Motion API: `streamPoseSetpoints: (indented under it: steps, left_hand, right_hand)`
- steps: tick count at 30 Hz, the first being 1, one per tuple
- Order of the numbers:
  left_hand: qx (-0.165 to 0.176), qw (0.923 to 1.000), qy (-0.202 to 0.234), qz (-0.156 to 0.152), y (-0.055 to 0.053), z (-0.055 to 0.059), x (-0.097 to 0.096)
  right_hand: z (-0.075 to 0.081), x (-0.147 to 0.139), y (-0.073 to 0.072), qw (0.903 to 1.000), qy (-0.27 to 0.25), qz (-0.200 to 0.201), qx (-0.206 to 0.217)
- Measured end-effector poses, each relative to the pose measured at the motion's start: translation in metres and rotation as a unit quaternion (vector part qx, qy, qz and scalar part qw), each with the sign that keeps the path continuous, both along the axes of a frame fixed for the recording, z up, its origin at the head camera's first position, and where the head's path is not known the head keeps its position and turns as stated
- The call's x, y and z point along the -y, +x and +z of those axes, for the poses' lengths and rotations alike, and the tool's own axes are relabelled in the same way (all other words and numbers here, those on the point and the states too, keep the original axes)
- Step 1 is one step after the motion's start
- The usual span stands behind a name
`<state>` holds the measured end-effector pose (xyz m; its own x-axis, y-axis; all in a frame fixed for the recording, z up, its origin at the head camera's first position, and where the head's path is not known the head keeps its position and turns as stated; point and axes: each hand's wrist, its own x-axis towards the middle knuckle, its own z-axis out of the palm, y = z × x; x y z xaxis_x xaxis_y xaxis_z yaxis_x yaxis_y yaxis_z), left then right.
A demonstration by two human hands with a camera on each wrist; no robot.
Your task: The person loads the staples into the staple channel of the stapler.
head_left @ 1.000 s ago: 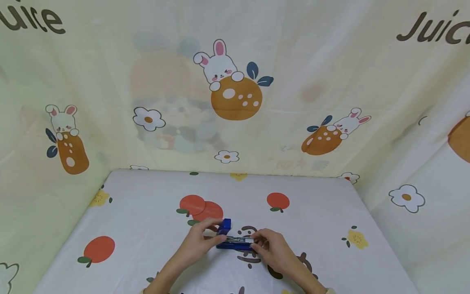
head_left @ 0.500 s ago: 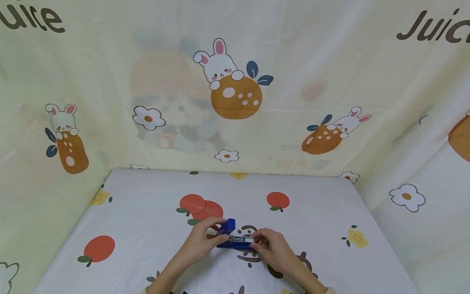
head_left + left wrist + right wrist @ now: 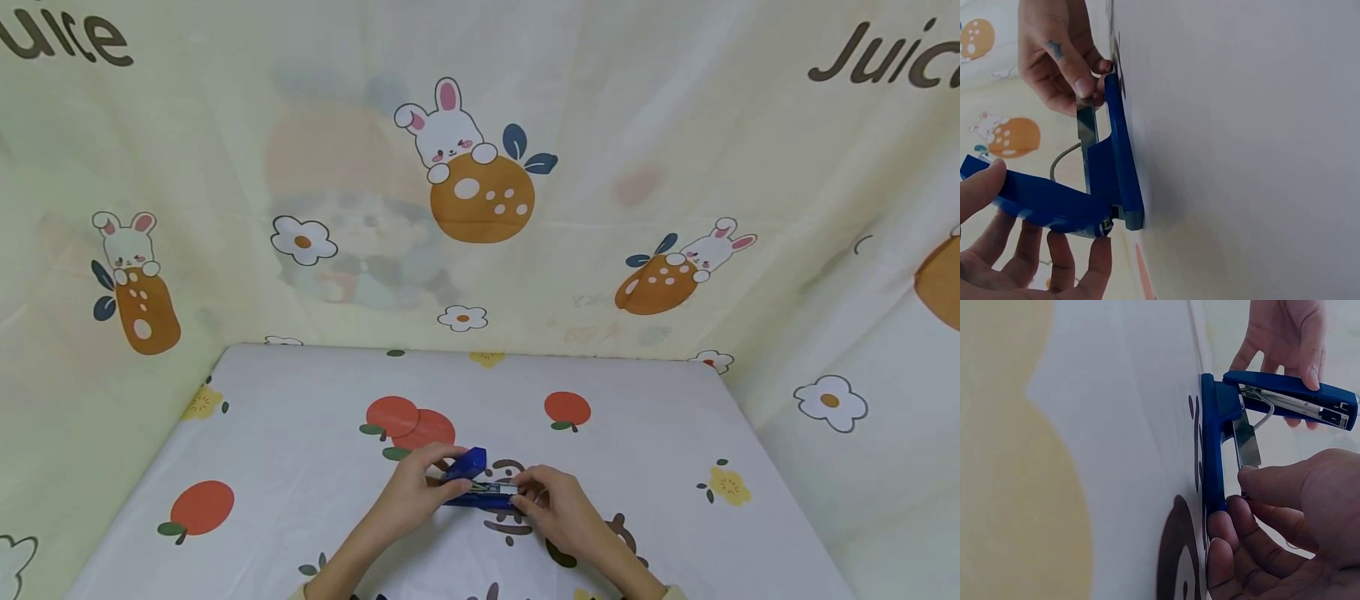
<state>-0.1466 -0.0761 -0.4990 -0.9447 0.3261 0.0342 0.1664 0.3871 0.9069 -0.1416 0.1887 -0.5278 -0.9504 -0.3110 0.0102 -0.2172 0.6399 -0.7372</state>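
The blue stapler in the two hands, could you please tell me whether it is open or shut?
Open: the left hand holds the blue top cover tilted up, apart from the metal rail that the right hand holds.

The head camera looks forward and down from well back, with patterned curtain across its upper part, tabletop below, and the left hand and right hand small at lower centre. Both wrist cameras look in close and sideways, so the tabletop stands upright: at right in the left wrist's frame, at left in the right wrist's. These two share the blue stapler, seen from opposite ends, each with its own hand at the bottom.
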Motion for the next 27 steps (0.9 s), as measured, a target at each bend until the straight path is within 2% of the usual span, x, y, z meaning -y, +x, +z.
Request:
streamPoseSetpoints:
  steps: [14, 27]
  left_hand:
    - [-0.004, 0.9998, -0.017, -0.002, -0.0007, -0.0010, -0.0031]
    - [-0.047, 0.9984, -0.031, -0.006, -0.0003, -0.0034, -0.0075]
  right_hand:
    - [0.0002, 0.0004, 0.0003, 1.0000, 0.000, 0.000, -0.002]
    - [0.0020, 0.0005, 0.0017, 1.0000, -0.002, 0.007, -0.005]
